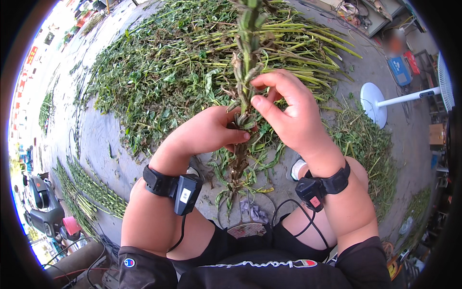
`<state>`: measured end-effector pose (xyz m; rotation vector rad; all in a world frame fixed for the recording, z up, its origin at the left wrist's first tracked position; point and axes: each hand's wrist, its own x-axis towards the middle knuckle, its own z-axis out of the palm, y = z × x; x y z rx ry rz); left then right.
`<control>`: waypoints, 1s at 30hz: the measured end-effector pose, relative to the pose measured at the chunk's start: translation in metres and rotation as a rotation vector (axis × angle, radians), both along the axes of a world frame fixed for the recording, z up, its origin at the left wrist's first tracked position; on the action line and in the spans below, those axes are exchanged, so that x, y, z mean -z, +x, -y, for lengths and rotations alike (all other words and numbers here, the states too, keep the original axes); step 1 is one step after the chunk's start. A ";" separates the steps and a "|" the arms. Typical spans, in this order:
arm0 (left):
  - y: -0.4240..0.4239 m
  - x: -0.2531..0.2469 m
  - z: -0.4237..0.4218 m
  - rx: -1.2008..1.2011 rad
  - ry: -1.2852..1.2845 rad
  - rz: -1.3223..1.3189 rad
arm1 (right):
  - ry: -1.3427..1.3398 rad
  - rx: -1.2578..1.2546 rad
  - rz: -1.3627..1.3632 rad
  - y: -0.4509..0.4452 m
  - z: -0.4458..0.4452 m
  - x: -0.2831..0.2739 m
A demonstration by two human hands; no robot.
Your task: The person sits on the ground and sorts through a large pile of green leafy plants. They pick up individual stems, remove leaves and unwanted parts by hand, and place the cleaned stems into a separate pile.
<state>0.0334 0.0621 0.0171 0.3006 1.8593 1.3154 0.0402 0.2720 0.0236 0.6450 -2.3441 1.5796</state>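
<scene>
An upright green plant stalk (247, 57) set with seed pods stands in front of me, its leafy tip hanging low near my knees. My left hand (216, 132) is wrapped around its lower part, thumb across the front. Higher up, my right hand (285, 103) touches the pods from the right with thumb and index finger bent; whether a pod or leaf is pinched between them cannot be told. Behind the stalk lies a large heap of cut plants (169, 79), with bare stems (310, 39) pointing right.
A white standing fan (373, 104) is at the right, beside another heap of leaves (364, 148). Cut stalks (94, 188) lie on the floor at the left, near a pink container (72, 225) and a scooter (43, 209). A crumpled cloth (254, 211) lies between my legs. Cables hang from both wrist devices.
</scene>
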 end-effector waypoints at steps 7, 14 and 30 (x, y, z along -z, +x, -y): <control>0.004 0.006 -0.013 -0.118 -0.234 -0.240 | 0.173 0.141 -0.224 -0.010 -0.008 0.007; 0.010 0.010 -0.023 -0.165 -0.205 -0.315 | 0.272 0.133 -0.164 0.002 -0.004 0.001; 0.002 0.024 -0.033 -0.278 -0.344 -0.456 | 0.000 0.097 0.485 -0.011 -0.022 0.022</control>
